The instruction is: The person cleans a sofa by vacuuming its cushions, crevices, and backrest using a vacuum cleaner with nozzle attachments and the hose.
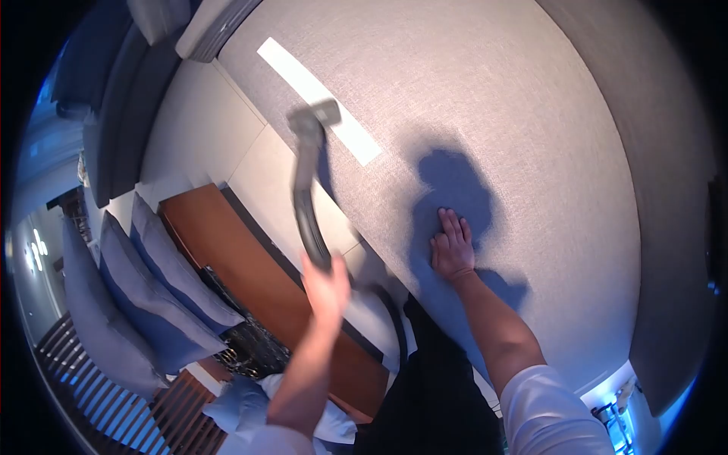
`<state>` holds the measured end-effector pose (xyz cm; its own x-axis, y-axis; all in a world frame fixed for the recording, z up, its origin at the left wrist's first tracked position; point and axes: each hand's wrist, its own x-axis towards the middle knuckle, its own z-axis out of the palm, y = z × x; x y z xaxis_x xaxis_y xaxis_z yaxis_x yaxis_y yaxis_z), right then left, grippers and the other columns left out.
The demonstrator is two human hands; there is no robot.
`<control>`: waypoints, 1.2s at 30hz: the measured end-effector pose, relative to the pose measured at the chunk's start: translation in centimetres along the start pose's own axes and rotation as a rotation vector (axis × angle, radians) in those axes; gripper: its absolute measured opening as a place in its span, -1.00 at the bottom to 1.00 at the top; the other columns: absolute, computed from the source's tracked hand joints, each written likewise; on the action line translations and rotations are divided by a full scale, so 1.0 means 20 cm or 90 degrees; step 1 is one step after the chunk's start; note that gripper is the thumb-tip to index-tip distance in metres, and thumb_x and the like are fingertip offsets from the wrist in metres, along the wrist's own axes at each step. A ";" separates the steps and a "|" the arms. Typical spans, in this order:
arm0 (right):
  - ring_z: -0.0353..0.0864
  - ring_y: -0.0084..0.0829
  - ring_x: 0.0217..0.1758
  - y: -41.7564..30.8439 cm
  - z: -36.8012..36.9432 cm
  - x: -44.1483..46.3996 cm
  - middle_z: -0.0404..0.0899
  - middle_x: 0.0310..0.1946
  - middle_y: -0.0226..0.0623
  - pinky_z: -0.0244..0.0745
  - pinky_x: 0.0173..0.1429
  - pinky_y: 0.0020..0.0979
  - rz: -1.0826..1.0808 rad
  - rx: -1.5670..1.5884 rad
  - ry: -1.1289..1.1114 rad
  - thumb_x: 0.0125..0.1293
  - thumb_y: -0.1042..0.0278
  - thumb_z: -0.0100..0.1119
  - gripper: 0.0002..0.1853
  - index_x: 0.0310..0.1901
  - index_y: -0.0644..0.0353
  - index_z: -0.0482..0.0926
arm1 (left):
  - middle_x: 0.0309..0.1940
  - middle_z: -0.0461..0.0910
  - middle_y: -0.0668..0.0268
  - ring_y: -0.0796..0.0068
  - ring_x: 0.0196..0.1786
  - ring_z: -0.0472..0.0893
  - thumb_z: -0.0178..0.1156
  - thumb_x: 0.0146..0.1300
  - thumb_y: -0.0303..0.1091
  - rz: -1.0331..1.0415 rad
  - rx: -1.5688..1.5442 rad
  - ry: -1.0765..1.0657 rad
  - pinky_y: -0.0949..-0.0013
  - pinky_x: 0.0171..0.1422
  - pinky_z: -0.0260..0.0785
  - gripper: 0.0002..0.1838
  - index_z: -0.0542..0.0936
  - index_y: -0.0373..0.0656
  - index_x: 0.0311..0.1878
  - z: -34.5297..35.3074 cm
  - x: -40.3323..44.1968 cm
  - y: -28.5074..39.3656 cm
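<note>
My left hand is closed around the curved dark handle of a vacuum cleaner hose, slightly blurred. The small nozzle at its far end is over a bright white strip on the grey sofa seat. I cannot tell whether the nozzle touches the fabric. The flexible hose curves down behind my left hand toward my legs. My right hand lies on the seat with its fingers stretched out, holding nothing, inside the shadow cast there.
The sofa backrest curves along the right. Pale floor tiles run beside the seat. To the left are a brown table or bench, several grey cushions, a slatted wooden frame and dark upholstered furniture.
</note>
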<state>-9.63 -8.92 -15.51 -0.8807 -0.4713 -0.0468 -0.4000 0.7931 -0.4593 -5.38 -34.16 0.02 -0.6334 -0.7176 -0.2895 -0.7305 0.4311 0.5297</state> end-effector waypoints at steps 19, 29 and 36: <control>-0.04 -0.14 0.73 0.01 0.05 -0.03 0.13 0.62 -0.16 -0.25 0.73 0.04 -0.002 -0.021 -0.063 0.45 0.14 0.12 -0.77 -0.23 0.13 0.60 | -0.01 0.67 -0.26 -0.14 0.09 0.69 0.30 0.29 -0.21 -0.054 -0.032 0.026 0.08 0.25 0.51 -0.36 0.41 -0.51 0.27 0.06 0.31 0.32; 0.24 0.03 0.60 -0.15 -0.02 0.05 0.43 0.39 -0.03 -0.13 0.65 0.23 0.052 0.055 0.062 0.38 0.26 0.22 -0.82 -0.12 0.15 0.54 | -0.47 0.68 0.06 0.11 -0.30 0.80 0.33 0.30 -0.32 -0.177 -0.030 -0.128 0.13 -0.22 0.60 -0.73 0.46 -0.25 -0.12 -0.16 -0.48 0.02; 0.30 0.00 0.55 -0.68 0.02 0.12 0.56 0.22 -0.14 -0.19 0.68 0.26 -0.145 0.242 -0.185 0.25 0.42 0.28 -0.68 0.06 0.16 0.58 | -0.47 0.67 0.00 -0.09 -0.34 0.75 0.33 0.33 -0.20 -0.104 0.000 -0.125 0.05 -0.22 0.58 -0.63 0.46 -0.25 -0.02 -0.17 -0.34 0.22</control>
<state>-6.11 -21.01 -9.76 -0.6534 -0.7461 -0.1278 -0.4056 0.4877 -0.7731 -3.53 -29.24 7.01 -0.5445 -0.6575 -0.5208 -0.8272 0.3182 0.4631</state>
